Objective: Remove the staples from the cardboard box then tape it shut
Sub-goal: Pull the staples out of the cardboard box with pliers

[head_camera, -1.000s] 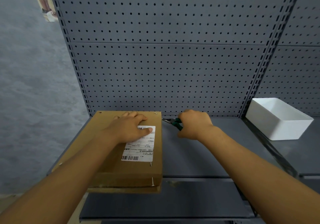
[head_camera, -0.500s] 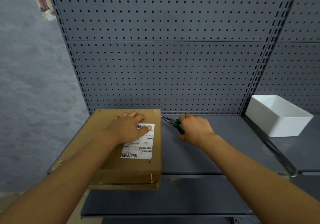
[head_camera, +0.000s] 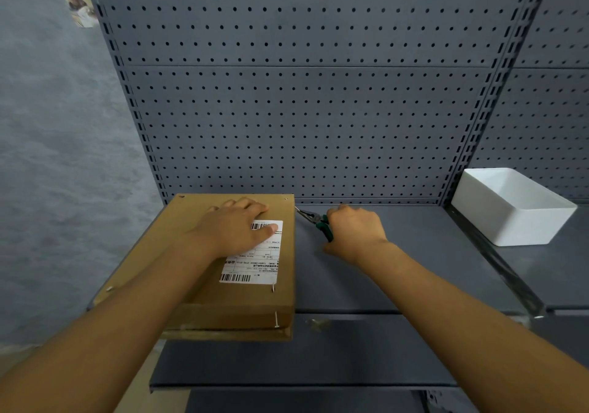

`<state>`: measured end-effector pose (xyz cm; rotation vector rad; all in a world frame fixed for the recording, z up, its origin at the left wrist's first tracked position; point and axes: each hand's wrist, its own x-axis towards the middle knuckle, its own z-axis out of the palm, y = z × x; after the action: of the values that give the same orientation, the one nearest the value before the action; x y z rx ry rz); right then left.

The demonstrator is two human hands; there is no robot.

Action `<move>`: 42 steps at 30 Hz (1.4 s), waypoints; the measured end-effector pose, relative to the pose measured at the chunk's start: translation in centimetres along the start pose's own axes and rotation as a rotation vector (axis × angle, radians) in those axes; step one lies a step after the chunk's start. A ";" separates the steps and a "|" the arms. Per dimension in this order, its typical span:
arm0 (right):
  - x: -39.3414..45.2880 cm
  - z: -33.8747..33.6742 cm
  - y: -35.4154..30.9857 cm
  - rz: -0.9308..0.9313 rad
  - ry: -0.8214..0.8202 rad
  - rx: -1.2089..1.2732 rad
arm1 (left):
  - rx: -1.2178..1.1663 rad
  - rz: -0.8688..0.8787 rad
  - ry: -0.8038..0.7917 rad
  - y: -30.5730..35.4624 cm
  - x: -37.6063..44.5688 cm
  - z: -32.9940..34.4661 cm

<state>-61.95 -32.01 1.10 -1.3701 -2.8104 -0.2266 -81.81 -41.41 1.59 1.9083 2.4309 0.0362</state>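
Since half a second ago the right hand (head_camera: 353, 232) has drawn the pliers (head_camera: 314, 221) a little nearer the cardboard box (head_camera: 223, 304); a second ago the nose was mostly tucked under the fingers, and now it points at the box's far right corner, just beside it, contact not resolvable. Left hand (head_camera: 236, 232) has not shifted: it lies flat on the box top with straight fingers, thumb on the shipping label (head_camera: 255, 253), pressing rather than gripping. Right hand is curled round the green handles; I cannot tell whether the pliers' nose is open or closed. Box sits on the grey shelf (head_camera: 366, 285), its near edge overhanging the shelf step, with the white bin (head_camera: 510, 211) well apart to its right. Staples show at the box's near right corner (head_camera: 276, 319), just beside the label's near edge (head_camera: 273, 289), on the left edge (head_camera: 109, 288) and faintly at the far corners. I judge the box light and flat, corrugated board fairly stiff but easy to tear or dent, so it will slide unless the flat palm holds it down. Each staple is best taken by its crown with the pliers' tip and pulled straight out, pressing close by. No tape is in view.
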 end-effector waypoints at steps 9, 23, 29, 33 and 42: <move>-0.5 0.5 0.9 0.008 -0.031 0.029 | -0.004 -0.001 -0.002 0.1 -0.1 0.0; -1.0 -0.1 1.3 0.034 -0.075 0.046 | -0.018 0.004 0.003 -0.2 -0.1 0.1; -1.0 -0.5 0.9 0.043 -0.080 -0.011 | -0.021 0.009 -0.001 -0.2 -0.3 0.1; -1.5 0.0 1.6 0.075 -0.094 -0.054 | -0.015 0.015 0.001 -0.3 -0.2 0.1; -2.1 -0.3 2.4 0.128 -0.037 0.055 | -0.012 0.006 -0.004 -0.2 0.2 -0.2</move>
<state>-58.76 -32.24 1.56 -1.5506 -2.7215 -0.1226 -82.08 -41.30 1.82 1.9085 2.4175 0.0464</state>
